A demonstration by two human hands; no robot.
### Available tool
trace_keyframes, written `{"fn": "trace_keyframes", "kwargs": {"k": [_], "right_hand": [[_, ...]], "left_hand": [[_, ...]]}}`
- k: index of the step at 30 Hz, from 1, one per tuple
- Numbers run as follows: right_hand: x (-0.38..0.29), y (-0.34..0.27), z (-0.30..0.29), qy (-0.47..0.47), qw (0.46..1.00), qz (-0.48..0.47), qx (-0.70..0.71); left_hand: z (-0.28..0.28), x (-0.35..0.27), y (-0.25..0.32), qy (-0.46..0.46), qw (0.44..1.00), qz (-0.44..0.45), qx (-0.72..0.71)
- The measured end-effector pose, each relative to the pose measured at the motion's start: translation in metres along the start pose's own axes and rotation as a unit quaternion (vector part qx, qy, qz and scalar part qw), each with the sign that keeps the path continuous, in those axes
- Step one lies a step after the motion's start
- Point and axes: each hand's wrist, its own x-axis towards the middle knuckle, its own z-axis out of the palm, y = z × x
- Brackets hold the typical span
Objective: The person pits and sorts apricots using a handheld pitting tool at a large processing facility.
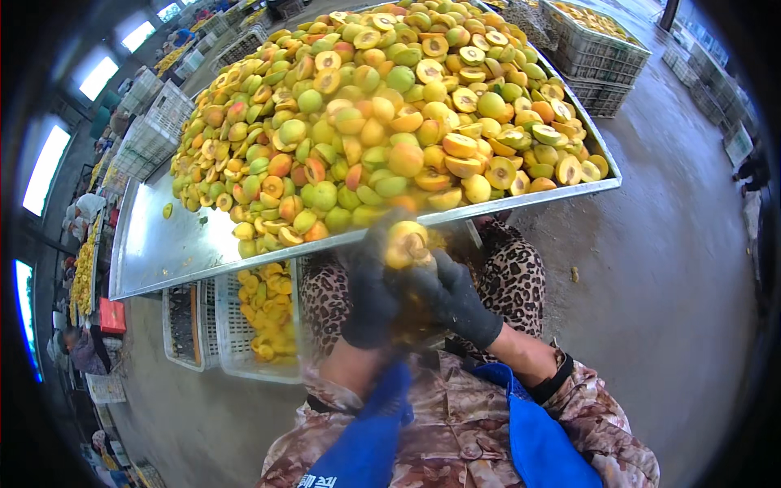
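Both my hands wear dark gloves and meet just below the near rim of a metal tray (439, 216). The tray is heaped with halved yellow, green and orange stone fruit, probably apricots (323, 140). Between my left hand (369, 287) and my right hand (457, 299) is a cut yellow fruit (406, 244), its inner side showing. My right hand's fingers close around its lower part. The left hand is blurred, and whether it grips the fruit cannot be told. A smear on the view blurs this area.
Below the tray on the left stand a white plastic crate (229, 329) of yellow fruit pieces and a grey crate (177, 323). Stacked crates (604, 61) stand at upper right, more (149, 131) at left. A person (88, 354) sits at far left by a red box (112, 315).
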Motion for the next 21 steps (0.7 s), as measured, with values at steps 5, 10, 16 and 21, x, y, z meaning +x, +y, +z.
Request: {"fn": "trace_keyframes", "kwargs": {"k": [5,10,16,21], "right_hand": [[0.0,0.002,-0.006,0.017,0.998,-0.057,-0.025],[-0.007,-0.005,-0.011,0.05,0.988,-0.087,-0.12],[-0.018,0.012,-0.016,0.05,0.967,-0.16,-0.191],[-0.031,0.019,-0.012,0.016,0.997,-0.066,-0.042]], "left_hand": [[0.023,0.002,-0.002,0.05,0.974,0.104,0.194],[0.033,0.004,-0.007,0.065,0.986,0.096,0.12],[0.043,0.002,0.011,0.022,0.992,0.104,0.072],[0.045,0.002,0.017,-0.006,0.999,0.028,0.014]]}}
